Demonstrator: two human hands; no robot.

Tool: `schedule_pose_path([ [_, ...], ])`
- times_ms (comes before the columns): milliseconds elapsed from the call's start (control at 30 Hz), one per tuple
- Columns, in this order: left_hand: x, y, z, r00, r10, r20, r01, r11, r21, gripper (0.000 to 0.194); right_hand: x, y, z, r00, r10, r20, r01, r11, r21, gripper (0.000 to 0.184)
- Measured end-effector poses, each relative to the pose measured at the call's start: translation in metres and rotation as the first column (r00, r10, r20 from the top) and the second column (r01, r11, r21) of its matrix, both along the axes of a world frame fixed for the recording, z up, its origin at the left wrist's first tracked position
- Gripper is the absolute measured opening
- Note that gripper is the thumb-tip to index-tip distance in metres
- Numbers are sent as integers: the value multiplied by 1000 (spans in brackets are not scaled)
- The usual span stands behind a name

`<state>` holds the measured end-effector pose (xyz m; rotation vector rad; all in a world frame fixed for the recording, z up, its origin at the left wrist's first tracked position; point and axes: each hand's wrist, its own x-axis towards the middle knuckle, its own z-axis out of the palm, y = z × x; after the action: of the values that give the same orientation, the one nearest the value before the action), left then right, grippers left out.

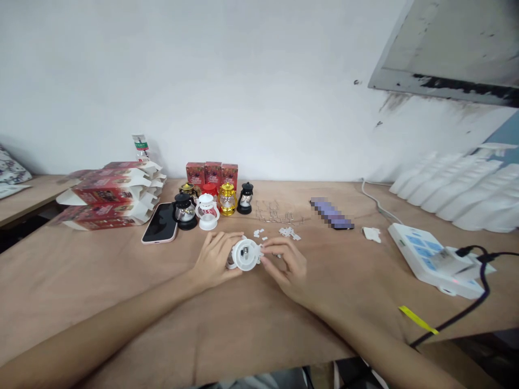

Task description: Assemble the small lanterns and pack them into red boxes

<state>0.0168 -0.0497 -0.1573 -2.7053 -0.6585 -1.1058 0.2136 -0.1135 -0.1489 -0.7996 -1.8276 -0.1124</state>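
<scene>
My left hand [213, 263] is closed around a small white lantern [246, 262], which is tipped so that its round underside faces me. Inside that base shows an opening with metal contacts. At the lantern's right edge my right hand [288, 269] pinches a small white plastic piece [260, 250], partly covered by the fingers; whether it touches the base I cannot tell. Just beyond my hands lie loose white pieces [289, 233] and several thin wire parts [275, 213]. A finished-looking white lantern [207, 212] stands upright behind my left hand.
Beside the white lantern stand black [185, 212], gold [227, 199] and red lanterns, with red boxes [213, 174] behind. Flattened cartons [113, 197] and a phone [160, 223] lie left. To the right are a blurred purple object [331, 213], a power strip [430, 259] and cables.
</scene>
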Motion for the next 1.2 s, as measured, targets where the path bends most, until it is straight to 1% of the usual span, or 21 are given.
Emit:
schedule_pose_path([
  [100,0,0,0,1000,-7,0,7,1000,22,36,-5,-2,-3,999,23,35,-23,1000,5,12],
  [200,0,-1,0,1000,-6,-11,7,999,31,37,-6,-2,-4,997,11,80,-14,999,43,14],
  [333,0,-2,1,1000,-3,-27,4,999,32,39,-6,-6,-2,990,-38,133,20,991,136,21],
  [500,1,-3,1,999,19,-36,-18,999,32,40,-7,-9,2,982,-111,156,84,981,173,26],
  [633,2,-3,1,999,21,-30,-19,998,62,39,-8,-7,1,973,-75,220,16,967,254,30],
  [767,2,-3,1,999,16,-41,-14,998,62,39,-8,-4,-4,969,-21,245,-46,963,266,32],
  [933,1,-3,0,995,41,-89,-38,999,26,40,-7,-3,-10,971,12,238,-76,962,262,39],
  [1067,1,-3,-1,996,32,-80,-28,998,51,39,-9,-3,-11,975,18,223,-80,959,273,44],
  [1200,2,-3,-1,997,25,-67,-20,997,72,38,-9,-2,-9,972,0,233,-71,952,296,44],
])
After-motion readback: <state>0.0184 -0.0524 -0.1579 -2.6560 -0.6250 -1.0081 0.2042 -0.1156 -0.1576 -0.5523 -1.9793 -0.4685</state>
